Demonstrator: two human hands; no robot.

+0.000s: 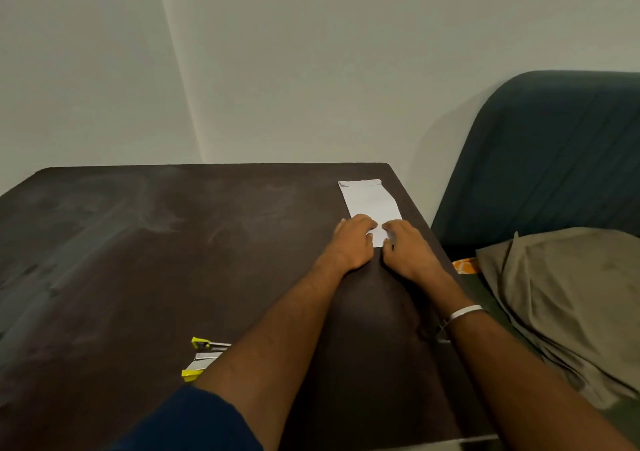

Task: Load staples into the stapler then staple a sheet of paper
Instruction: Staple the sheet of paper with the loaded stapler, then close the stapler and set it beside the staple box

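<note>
A folded white sheet of paper [370,201] lies near the far right corner of the dark table [173,242]. My left hand [351,242] and my right hand [408,249] rest side by side on its near end, fingers bent onto the paper. Whether they pinch it or only press it I cannot tell. A yellow and silver stapler [204,357] lies hinged apart at the near side of the table, partly hidden behind my left forearm, far from both hands.
The table's right edge runs close to the paper. A dark teal chair back [554,156] stands to the right with an olive-brown cushion [571,305] beside the table. Pale walls meet behind the table.
</note>
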